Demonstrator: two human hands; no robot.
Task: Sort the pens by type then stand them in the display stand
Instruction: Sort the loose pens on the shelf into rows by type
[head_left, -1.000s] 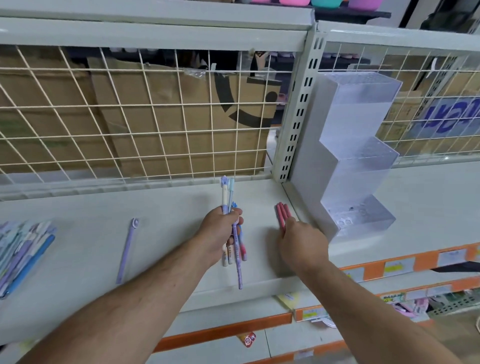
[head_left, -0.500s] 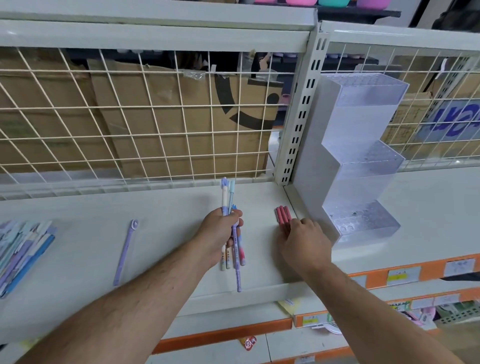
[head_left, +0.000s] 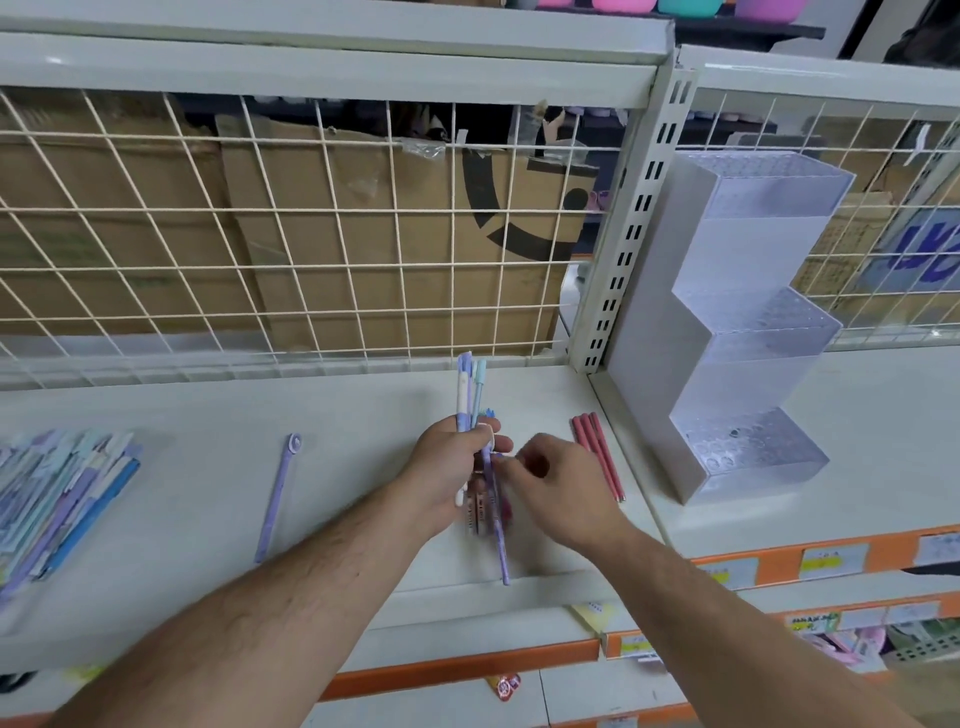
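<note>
My left hand (head_left: 451, 470) grips a bunch of pens (head_left: 471, 395) upright over the middle of the shelf, blue and white caps on top, a purple pen hanging lowest. My right hand (head_left: 558, 486) is at the bunch, its fingertips pinching a pen there. Three pink pens (head_left: 597, 452) lie side by side on the shelf just right of my hands. The clear three-step display stand (head_left: 748, 332) stands to the right, its holes unfilled. A lone purple pen (head_left: 278, 499) lies to the left, and a pile of mixed pens (head_left: 57, 499) at the far left.
The white shelf (head_left: 182, 519) is backed by a wire grid (head_left: 311, 234) with cardboard boxes behind. A perforated upright post (head_left: 623, 234) stands between the pens and the display stand. Orange price strips run along the shelf fronts below.
My right hand left the three pink pens lying on the shelf and moved left to the bunch in my left hand, where it now pinches a pen. My left hand stayed put.
</note>
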